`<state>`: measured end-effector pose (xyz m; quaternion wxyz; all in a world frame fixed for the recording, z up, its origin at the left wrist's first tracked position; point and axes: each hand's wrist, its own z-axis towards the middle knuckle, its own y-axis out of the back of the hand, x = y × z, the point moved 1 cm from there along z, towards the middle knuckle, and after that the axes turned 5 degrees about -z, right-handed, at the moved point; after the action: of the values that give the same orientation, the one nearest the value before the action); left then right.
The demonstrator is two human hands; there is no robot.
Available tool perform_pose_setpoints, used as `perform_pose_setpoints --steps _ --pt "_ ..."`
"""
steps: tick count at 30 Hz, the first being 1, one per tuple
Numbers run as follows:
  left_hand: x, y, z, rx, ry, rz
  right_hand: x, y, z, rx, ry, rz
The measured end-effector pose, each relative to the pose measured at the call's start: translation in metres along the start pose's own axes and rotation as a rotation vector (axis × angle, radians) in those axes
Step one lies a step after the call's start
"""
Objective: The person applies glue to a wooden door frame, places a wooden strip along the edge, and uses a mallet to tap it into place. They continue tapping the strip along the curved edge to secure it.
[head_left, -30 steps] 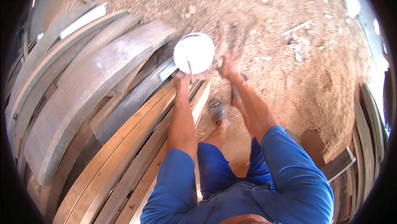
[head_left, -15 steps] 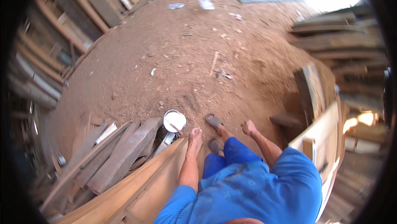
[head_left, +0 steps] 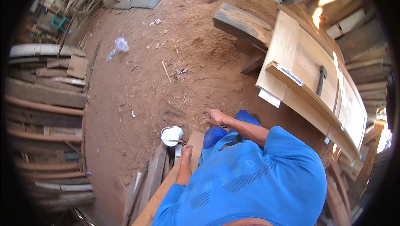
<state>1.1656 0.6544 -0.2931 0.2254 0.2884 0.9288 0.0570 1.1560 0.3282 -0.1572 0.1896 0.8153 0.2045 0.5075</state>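
Observation:
A white bucket (head_left: 171, 136) stands on the dirt floor in front of me, with a thin stick (head_left: 173, 140) lying across its top. My left hand (head_left: 186, 154) is just right of and nearer than the bucket, loosely curled beside the end of a light wooden plank (head_left: 194, 138). Nothing shows in that hand, though its fingertips are partly hidden. My right hand (head_left: 214, 116) reaches over my knees toward the bucket side. Its fingers are apart, with nothing in them.
On the right, light wooden panels (head_left: 287, 38) carry a dark hammer-shaped tool (head_left: 321, 81). A thick timber (head_left: 241, 21) juts beyond them. Dark boards (head_left: 154, 172) lean by the bucket. Stacked planks (head_left: 46, 88) line the left. Plastic litter (head_left: 121, 44) lies on the dirt.
My view has swung to the right, bringing the panels and hammer-shaped tool into sight. My right hand has crossed leftward over my legs. My left hand remains near the bucket.

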Motion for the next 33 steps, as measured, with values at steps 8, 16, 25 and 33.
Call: perform_pose_setpoints --steps 8,16,25,33 --pt "-0.113 -0.054 0.025 0.031 -0.357 0.595 -0.072 0.066 -0.126 0.069 -0.147 0.207" --pt "-0.326 -0.210 -0.059 -0.018 -0.898 0.332 -0.164 0.087 -0.239 0.026 -0.442 0.386" --pt "-0.375 -0.385 -0.204 -0.120 -1.348 0.510 -0.256 0.141 -0.329 -0.097 -0.418 0.165" --pt "-0.393 -0.398 -0.166 0.048 -1.245 0.183 -0.285 0.105 -0.409 -0.249 -0.834 0.439"
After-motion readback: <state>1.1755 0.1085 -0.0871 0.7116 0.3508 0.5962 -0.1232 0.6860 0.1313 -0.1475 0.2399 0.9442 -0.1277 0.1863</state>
